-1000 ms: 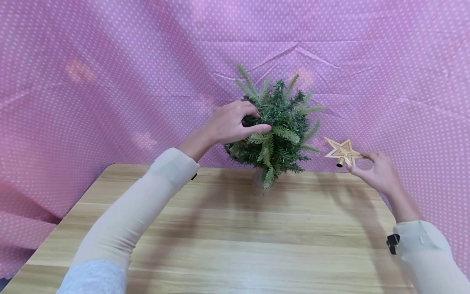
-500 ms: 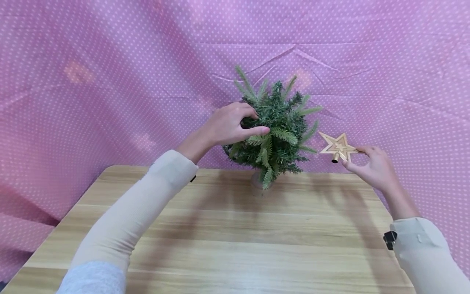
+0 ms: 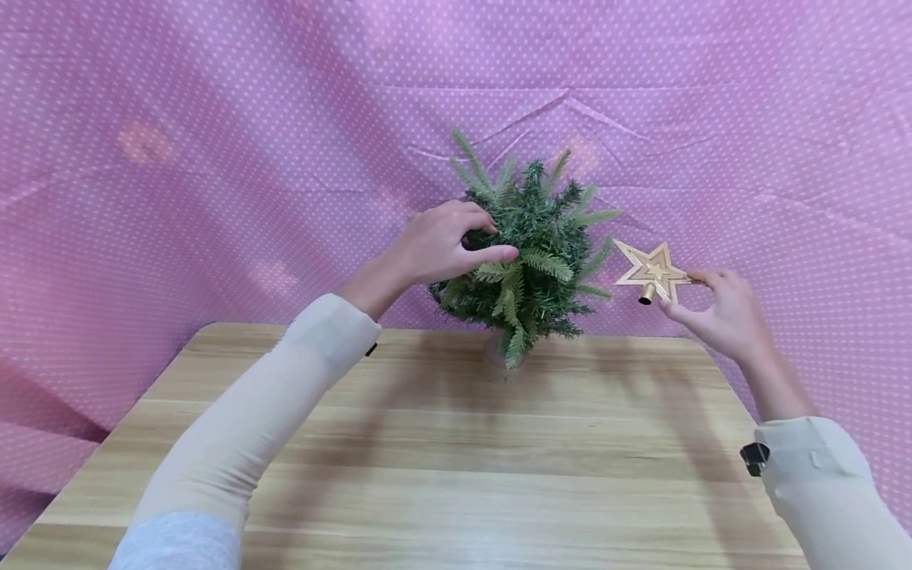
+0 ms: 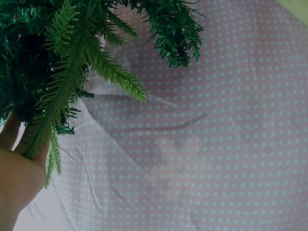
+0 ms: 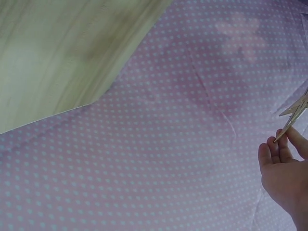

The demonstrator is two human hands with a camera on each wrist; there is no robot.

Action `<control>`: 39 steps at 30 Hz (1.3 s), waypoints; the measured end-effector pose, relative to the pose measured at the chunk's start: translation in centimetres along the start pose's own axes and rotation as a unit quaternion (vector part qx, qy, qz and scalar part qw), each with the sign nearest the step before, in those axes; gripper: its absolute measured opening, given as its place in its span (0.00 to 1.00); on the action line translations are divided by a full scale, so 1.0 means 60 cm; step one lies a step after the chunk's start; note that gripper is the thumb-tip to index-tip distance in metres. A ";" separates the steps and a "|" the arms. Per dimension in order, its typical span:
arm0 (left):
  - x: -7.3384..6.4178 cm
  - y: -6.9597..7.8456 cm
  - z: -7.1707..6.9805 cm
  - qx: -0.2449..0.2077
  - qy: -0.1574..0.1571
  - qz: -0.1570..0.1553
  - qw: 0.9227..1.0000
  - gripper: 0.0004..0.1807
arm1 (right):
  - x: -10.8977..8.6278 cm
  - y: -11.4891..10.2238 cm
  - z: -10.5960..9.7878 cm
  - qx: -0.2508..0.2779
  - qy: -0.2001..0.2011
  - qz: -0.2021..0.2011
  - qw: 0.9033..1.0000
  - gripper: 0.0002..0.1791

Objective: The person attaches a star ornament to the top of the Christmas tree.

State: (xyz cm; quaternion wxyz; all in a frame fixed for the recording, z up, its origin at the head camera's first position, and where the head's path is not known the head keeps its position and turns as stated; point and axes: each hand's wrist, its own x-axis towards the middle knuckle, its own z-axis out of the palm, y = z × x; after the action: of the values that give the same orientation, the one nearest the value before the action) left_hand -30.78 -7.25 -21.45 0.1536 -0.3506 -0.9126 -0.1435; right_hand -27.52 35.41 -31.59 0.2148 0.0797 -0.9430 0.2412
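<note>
A small artificial Christmas tree [image 3: 541, 237] stands on a pale round base [image 3: 501, 360] at the table's far edge. My left hand [image 3: 449, 241] holds its left side, thumb in front and fingers curved in among the needles, the fingertips partly hidden. In the left wrist view, the hand [image 4: 21, 180] reaches into the green branches [image 4: 67, 72]. To the right of the tree, my right hand [image 3: 723, 317] pinches one point of a gold star tree topper [image 3: 650, 271], held in the air with its short tube downward. The right wrist view shows the star [image 5: 296, 110] edge-on above the fingers [image 5: 274, 151].
The wooden table [image 3: 456, 475] stretches from the tree toward me, with a rounded far left corner. A pink dotted curtain [image 3: 285, 119] hangs close behind the table and down both sides. Shadows of both arms fall on the tabletop.
My right hand has raised the star slightly and brought it a little left, nearer the tree. The left hand keeps its hold; the whole scene shifts slightly in the head view.
</note>
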 end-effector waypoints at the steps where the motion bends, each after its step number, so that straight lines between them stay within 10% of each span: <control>1: 0.000 0.000 0.000 -0.001 0.000 0.000 1.000 0.34 | 0.000 -0.002 0.000 -0.001 0.000 0.001 1.000 0.43; 39: 0.012 -0.022 0.007 -0.049 0.019 0.043 0.998 0.27 | 0.036 -0.072 -0.027 0.033 0.074 0.009 0.997 0.42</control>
State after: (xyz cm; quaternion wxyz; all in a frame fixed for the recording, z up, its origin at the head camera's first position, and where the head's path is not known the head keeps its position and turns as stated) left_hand -32.24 -7.60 -21.74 0.1594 -0.3942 -0.8855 -0.1873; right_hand -27.76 32.34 -27.51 0.2793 0.0602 -0.9168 0.2792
